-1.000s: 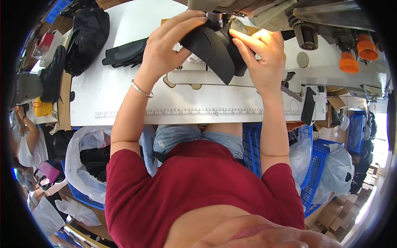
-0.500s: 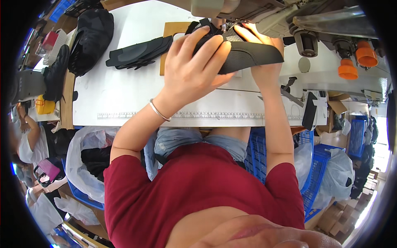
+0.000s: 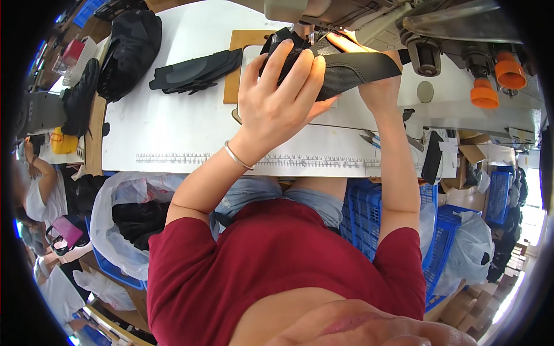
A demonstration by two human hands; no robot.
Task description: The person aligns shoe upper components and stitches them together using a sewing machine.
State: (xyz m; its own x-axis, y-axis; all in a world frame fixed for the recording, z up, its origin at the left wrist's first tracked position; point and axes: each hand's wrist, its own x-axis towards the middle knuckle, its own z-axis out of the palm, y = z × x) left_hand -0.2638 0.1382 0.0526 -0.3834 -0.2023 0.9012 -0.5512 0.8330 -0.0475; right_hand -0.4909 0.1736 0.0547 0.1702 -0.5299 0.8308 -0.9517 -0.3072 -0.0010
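Observation:
A black shoe upper (image 3: pixel 360 66) with a ribbed textile side lies under the needle area of a sewing machine (image 3: pixel 306 12). My left hand (image 3: pixel 280 95) grips its left part, fingers bent over the black material and thumb reaching along the lower edge. On the far right side, my right hand (image 3: pixel 382 92) holds the upper from behind; its fingers are partly hidden by the upper and reach close to the lit needle area. A stack of flat black shoe pieces (image 3: pixel 196 72) lies on the white table to the left of my left hand.
Black shoes (image 3: pixel 130 55) stand at the table's left end. A printed ruler strip (image 3: pixel 259 160) runs along the near edge. Small snips (image 3: pixel 369 139) lie beside my right forearm. Orange knobs (image 3: pixel 485 92) hang at right. A bag-lined bin (image 3: pixel 109 225) stands below left.
Both hands and the shoe upper have shifted slightly to the right. The upper has turned a little, and my right forearm has moved outward, uncovering the snips.

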